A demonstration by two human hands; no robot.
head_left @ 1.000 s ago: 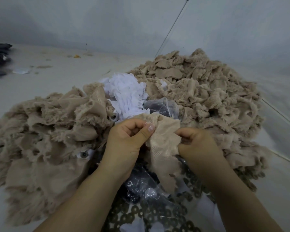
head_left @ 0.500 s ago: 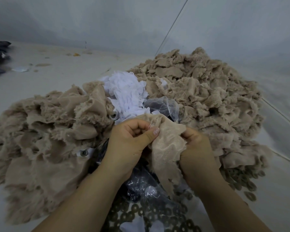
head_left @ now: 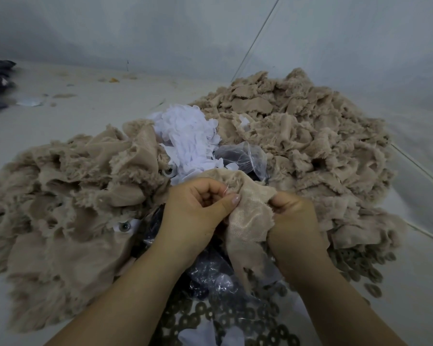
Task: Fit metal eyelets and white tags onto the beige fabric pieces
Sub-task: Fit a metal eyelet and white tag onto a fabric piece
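A pale grey surface (head_left: 60,116) is carrying two big heaps of frayed beige fabric pieces: one is sprawling across the left (head_left: 60,196) and a taller one is rising on the far right (head_left: 298,136). Between them a clump of white paper-like tags (head_left: 188,141) is lying beside a crumpled clear plastic bag (head_left: 245,156). Near the camera, a scatter of dull metal ring eyelets (head_left: 235,318) is spreading over dark plastic and out to the right. One thin beige mesh fabric piece (head_left: 250,221) is hanging in the middle, gripped by both hands. The left hand (head_left: 198,211) is curling closed, its thumb pressing the cloth's top edge against the fingers; the right hand (head_left: 295,221) is bunching the cloth's right side in a closed fist. Whether an eyelet is sitting inside either grip cannot be told. The cloth is looking light, limp and stretchy, with ravelling edges, so it will likely sag and slip; holding it taut close to the fitting spot seems wiser than tugging the fringe.
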